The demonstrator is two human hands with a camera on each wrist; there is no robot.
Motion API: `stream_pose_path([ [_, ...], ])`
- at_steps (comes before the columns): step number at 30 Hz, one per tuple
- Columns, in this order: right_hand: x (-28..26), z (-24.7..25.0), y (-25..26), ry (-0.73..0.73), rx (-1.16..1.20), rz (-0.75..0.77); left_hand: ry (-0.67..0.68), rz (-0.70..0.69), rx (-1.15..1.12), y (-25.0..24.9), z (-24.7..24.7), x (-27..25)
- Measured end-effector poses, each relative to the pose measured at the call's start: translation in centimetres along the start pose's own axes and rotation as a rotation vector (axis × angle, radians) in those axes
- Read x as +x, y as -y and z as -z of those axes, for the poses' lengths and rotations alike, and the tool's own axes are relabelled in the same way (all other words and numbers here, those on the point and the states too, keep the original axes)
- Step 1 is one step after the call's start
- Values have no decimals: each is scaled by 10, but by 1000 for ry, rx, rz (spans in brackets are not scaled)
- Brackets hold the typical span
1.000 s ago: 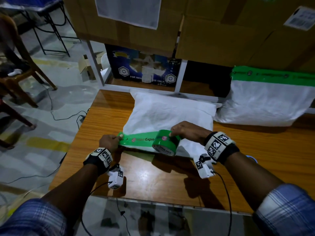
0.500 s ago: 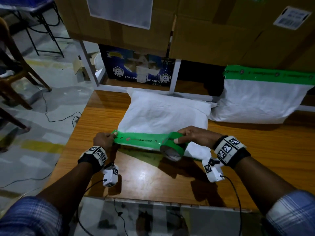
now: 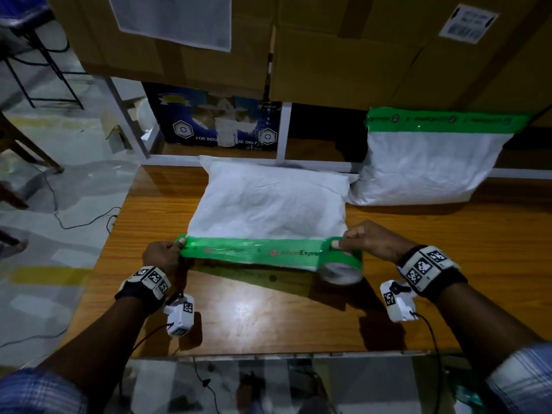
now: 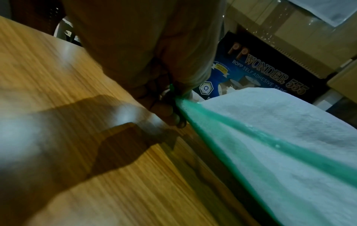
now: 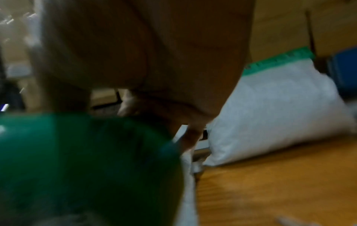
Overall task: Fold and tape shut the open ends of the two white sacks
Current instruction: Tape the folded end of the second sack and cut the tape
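Now we stretch tape strip [image 3: 254,253] along near sack's [image 3: 268,204] folded edge: left hand [image 3: 162,255] pinching free end, right hand [image 3: 370,242] gripping roll [image 3: 342,265] past right corner.

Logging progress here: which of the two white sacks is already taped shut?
The far-right sack, leaning against the boxes, green tape sealing its top. The near sack only has tape stretched over it.

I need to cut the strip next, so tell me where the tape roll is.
In the head view the tape roll sits right of centre in the right hand, at the near right corner of the closer sack, above the table.
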State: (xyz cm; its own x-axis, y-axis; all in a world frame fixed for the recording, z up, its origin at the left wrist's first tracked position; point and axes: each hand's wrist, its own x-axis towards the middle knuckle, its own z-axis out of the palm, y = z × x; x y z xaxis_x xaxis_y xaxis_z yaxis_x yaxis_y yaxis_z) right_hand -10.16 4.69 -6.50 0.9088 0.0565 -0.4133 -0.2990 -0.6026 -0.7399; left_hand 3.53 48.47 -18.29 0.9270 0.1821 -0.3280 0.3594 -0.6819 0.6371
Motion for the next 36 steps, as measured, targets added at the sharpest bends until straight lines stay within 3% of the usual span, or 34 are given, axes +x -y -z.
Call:
stream_pose_path([
  [3,-4,3,-8,-229,-389,-134,-15,-28,15,2,-3,-2],
  [4,-5,3,-14,-245,-412,-144,-22,-41,15,2,-5,-4],
  [5,-7,3,-18,-226,-363,-137,-32,-44,6,3,-6,-4],
  [9,-19,14,-43,-157,226,-157,-44,-6,-51,4,-3,-1],
  [13,-28,15,-57,-142,292,-140,-24,-23,-21,2,0,3],
  [15,-26,12,-64,-211,154,-145,-24,-43,-21,0,-2,3],
  [18,-23,11,-70,-417,-561,-251,-35,-22,-32,3,-7,0],
  [19,-25,10,-69,-441,-697,-280,-32,-22,-33,4,-8,0],
  [21,-28,7,-78,-413,-635,-284,-23,-33,-6,5,-6,-1],
  [23,-33,8,-91,-431,-319,-266,-6,-39,2,5,-4,-1],
  [25,-33,9,-101,-450,-192,-276,6,-47,-11,4,-3,-3],
  [30,-24,3,-101,-455,-510,-360,-11,-49,-88,-2,-7,-8],
  [36,-13,-10,-91,-475,-659,-446,4,-11,-124,1,-5,-9],
])
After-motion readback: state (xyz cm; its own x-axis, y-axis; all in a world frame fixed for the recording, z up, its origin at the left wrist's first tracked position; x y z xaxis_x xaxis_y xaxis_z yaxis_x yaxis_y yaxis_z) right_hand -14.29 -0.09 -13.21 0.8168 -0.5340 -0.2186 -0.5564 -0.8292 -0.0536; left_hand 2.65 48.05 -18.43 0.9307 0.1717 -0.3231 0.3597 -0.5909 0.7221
